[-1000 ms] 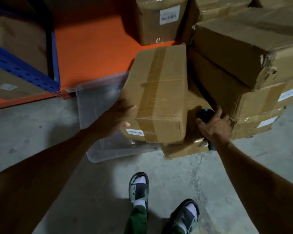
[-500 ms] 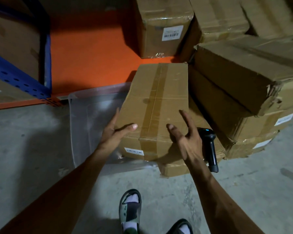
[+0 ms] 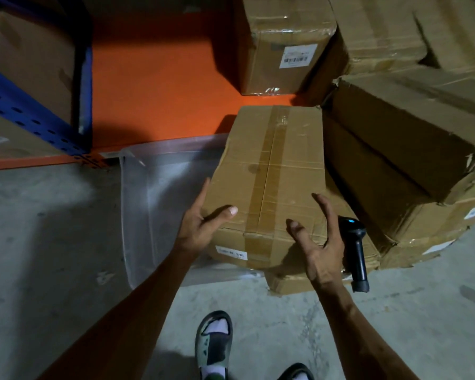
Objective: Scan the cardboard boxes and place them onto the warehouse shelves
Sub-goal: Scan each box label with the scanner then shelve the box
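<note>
A taped cardboard box (image 3: 272, 171) with a small white label on its near face lies in front of me, resting on another flattened box. My left hand (image 3: 203, 223) holds its near left corner, thumb on top and fingers along the side. My right hand (image 3: 317, 242) hovers with spread fingers over the near right corner, thumb just above the top. A black handheld scanner (image 3: 354, 250) with a blue light lies on the lower box just right of that hand. The orange shelf deck (image 3: 159, 86) with a blue upright lies beyond.
Big battered cardboard boxes (image 3: 412, 149) are stacked at the right. A labelled box (image 3: 285, 45) stands on the orange deck. A clear plastic bin (image 3: 162, 198) sits on the concrete floor left of the held box. My sandalled feet (image 3: 214, 344) are below.
My right hand has let go of the scanner, which now lies on the lower box, and has moved to the box's near right corner. My left hand stays on the left corner.
</note>
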The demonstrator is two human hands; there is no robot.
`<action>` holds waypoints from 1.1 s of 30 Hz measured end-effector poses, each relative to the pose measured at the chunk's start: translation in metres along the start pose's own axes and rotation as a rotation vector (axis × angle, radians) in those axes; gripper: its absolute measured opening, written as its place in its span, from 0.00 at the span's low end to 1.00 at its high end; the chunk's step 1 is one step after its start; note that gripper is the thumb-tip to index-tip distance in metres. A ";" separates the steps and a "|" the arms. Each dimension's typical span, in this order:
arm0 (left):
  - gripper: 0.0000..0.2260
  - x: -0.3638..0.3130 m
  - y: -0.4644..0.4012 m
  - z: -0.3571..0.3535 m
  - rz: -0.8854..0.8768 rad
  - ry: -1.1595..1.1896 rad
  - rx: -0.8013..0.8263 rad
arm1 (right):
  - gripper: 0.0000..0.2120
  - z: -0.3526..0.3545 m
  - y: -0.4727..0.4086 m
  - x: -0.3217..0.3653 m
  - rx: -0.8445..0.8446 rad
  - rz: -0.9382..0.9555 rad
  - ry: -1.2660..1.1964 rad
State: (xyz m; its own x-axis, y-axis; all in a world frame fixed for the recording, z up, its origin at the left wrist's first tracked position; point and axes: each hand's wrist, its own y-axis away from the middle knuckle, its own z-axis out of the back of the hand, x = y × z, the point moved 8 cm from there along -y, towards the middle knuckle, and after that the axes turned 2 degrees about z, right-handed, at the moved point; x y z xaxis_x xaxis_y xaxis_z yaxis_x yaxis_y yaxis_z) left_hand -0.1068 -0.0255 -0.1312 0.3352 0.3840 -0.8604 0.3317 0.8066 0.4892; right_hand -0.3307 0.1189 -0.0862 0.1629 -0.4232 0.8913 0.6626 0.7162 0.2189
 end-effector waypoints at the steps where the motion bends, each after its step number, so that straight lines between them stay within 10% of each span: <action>1: 0.36 0.000 0.000 0.000 -0.018 -0.016 0.004 | 0.36 0.000 0.000 0.000 -0.015 0.010 -0.004; 14: 0.25 -0.088 0.020 -0.004 -0.101 0.139 -0.135 | 0.29 0.046 -0.019 0.055 -0.141 0.022 -0.092; 33: 0.31 -0.450 0.345 -0.010 -0.450 0.001 -0.262 | 0.31 0.309 0.167 0.407 -0.165 0.366 -0.283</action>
State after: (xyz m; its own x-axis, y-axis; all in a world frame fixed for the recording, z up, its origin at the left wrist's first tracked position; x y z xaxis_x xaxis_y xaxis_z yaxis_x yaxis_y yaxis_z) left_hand -0.1518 0.0846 0.4230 0.2093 -0.0261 -0.9775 0.2105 0.9774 0.0190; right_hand -0.3795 0.2375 0.4359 0.2171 0.0235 0.9759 0.7098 0.6825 -0.1743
